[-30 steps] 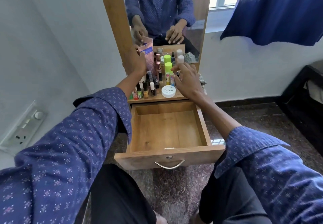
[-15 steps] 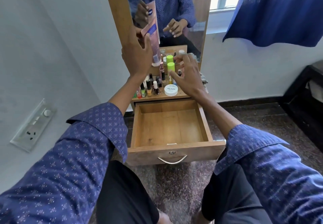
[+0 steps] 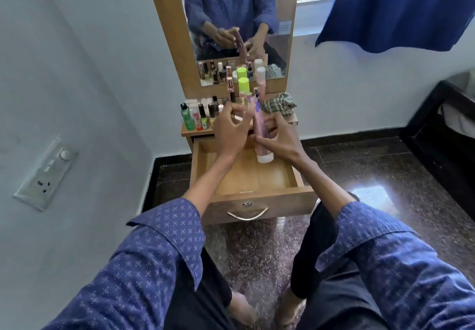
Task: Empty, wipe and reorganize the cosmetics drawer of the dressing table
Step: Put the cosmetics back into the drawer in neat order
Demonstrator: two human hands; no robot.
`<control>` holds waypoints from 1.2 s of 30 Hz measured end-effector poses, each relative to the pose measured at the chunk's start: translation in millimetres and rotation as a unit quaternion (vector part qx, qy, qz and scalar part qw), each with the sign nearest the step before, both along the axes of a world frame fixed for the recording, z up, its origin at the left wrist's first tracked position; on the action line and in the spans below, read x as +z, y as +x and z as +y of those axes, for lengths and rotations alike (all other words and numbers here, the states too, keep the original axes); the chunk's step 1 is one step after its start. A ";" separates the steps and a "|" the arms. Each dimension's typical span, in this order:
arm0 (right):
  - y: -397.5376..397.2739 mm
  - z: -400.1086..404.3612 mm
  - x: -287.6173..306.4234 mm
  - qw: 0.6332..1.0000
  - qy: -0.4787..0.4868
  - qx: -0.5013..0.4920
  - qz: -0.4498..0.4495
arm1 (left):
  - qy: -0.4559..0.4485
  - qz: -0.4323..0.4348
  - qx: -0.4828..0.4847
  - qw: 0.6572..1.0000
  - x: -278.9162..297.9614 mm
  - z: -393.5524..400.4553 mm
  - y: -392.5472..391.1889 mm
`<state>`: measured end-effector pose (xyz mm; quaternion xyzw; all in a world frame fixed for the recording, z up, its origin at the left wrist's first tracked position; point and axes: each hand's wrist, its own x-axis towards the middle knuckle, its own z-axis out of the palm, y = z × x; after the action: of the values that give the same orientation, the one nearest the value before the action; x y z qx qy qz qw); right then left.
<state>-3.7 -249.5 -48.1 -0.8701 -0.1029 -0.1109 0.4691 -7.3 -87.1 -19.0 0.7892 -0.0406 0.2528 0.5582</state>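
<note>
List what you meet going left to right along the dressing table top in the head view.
Green bottle → nail polish bottles → left hand → pink tube held in the right hand → checked cloth.

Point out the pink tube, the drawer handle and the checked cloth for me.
pink tube [image 3: 260, 129], head view, on the tube's middle body.
drawer handle [image 3: 247, 217], head view, on the curved metal bar's lowest part.
checked cloth [image 3: 279, 103], head view, on the crumpled folds at its centre.
</note>
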 end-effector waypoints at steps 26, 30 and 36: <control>-14.5 -11.7 -62.9 0.985 -0.138 -0.086 0.059 | 0.088 0.461 -0.141 0.871 -103.2 -18.3 -4.3; -14.1 -12.0 -64.2 0.981 -0.159 -0.072 0.079 | 0.105 0.438 -0.141 0.882 -104.9 -31.5 -1.5; -13.2 -13.2 -70.0 0.983 -0.141 -0.078 0.085 | 0.126 0.432 -0.139 0.882 -108.2 -52.3 -2.8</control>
<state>-16.9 -262.7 -118.1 -0.9393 -0.0093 -0.0569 0.3383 -10.1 -139.4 -127.2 0.8703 0.0639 -0.2001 0.4454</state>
